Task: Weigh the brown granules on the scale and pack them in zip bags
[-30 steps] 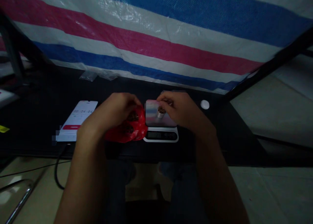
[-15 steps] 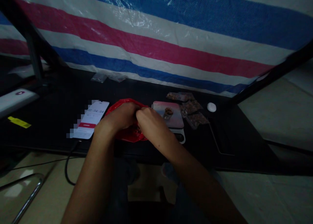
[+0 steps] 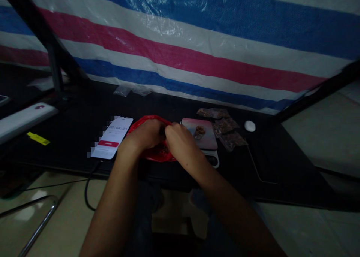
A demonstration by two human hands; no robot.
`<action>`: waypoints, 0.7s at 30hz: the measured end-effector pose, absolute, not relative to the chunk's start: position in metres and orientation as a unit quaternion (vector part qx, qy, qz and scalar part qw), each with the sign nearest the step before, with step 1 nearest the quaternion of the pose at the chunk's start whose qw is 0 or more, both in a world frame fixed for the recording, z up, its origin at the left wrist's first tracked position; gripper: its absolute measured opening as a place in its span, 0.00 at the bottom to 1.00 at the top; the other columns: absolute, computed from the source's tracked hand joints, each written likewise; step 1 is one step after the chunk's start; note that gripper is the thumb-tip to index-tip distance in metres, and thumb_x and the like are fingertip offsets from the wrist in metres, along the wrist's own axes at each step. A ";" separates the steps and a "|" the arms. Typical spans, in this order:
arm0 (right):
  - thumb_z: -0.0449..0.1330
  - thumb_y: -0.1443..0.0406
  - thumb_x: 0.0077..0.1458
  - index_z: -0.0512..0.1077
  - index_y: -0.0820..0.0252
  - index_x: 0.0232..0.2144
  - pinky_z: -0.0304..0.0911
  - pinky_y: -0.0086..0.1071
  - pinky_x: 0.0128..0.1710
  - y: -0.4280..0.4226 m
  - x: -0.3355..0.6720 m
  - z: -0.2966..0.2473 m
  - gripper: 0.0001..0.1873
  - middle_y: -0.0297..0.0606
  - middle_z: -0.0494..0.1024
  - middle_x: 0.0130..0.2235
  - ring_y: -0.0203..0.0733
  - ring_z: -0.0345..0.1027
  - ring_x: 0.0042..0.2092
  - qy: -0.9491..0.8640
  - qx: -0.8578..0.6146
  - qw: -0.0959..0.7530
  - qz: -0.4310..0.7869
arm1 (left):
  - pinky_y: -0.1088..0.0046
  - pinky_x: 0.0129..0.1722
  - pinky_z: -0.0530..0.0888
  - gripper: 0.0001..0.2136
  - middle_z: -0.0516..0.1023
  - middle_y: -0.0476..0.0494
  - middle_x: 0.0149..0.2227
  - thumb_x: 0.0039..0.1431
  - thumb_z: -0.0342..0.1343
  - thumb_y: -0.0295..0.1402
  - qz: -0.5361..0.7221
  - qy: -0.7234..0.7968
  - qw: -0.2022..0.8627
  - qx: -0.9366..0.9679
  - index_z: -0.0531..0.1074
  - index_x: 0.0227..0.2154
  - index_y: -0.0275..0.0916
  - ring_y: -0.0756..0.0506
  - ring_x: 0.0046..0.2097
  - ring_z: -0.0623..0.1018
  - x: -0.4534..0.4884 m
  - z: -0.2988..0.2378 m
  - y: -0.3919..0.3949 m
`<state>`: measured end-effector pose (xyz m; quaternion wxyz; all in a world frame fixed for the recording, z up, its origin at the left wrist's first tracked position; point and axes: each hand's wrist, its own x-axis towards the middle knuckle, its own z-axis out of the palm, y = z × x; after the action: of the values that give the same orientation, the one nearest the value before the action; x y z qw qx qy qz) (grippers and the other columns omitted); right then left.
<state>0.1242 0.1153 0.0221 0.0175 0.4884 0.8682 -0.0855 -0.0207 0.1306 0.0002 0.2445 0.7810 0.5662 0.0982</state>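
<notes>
My left hand [image 3: 144, 137] and my right hand [image 3: 180, 142] meet over a red plastic bag [image 3: 149, 123] on the black table [image 3: 70, 137]. Both hands are closed, the left gripping the bag's edge, the right with its fingers down in the bag among dark brownish bits. Just right of the hands stands a small kitchen scale [image 3: 206, 137] with a little metal cup [image 3: 199, 131] of brown material on its plate. Neither hand touches the scale.
A phone [image 3: 114, 137] showing a timer lies left of the bag, with a cable hanging off the table's edge. Several small filled clear packets [image 3: 225, 131] and a white round object [image 3: 249, 126] lie right of the scale. A striped tarp [image 3: 180, 54] backs the table.
My right hand left the metal cup on the scale and moved left into the red bag. The view shifted, bringing the packets right of the scale into sight. The timer advanced.
</notes>
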 end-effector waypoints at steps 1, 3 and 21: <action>0.49 0.78 0.68 0.79 0.71 0.51 0.76 0.42 0.47 0.115 0.124 0.022 0.20 0.59 0.83 0.50 0.57 0.80 0.52 0.867 0.489 0.023 -0.086 | 0.74 0.41 0.74 0.13 0.88 0.39 0.44 0.59 0.57 0.26 0.103 0.564 0.247 0.781 0.84 0.42 0.40 0.41 0.46 0.86 -0.021 0.000 0.130; 0.48 0.78 0.69 0.79 0.71 0.51 0.76 0.41 0.48 0.115 0.123 0.023 0.21 0.59 0.83 0.50 0.56 0.80 0.53 0.865 0.493 0.034 -0.088 | 0.74 0.42 0.74 0.14 0.88 0.38 0.44 0.58 0.57 0.24 0.107 0.567 0.246 0.779 0.84 0.42 0.40 0.41 0.46 0.86 -0.021 0.000 0.130; 0.56 0.74 0.67 0.82 0.64 0.39 0.68 0.34 0.42 0.129 0.139 0.020 0.13 0.50 0.86 0.42 0.47 0.81 0.43 0.859 0.484 -0.093 -0.138 | 0.73 0.36 0.74 0.11 0.88 0.43 0.37 0.56 0.57 0.23 0.179 0.573 0.264 0.755 0.84 0.35 0.40 0.42 0.39 0.85 -0.023 0.012 0.123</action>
<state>0.1394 0.1295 0.0204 -0.0931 0.4840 0.8591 -0.1380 -0.0233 0.1230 0.0125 0.2645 0.7550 0.5729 0.1785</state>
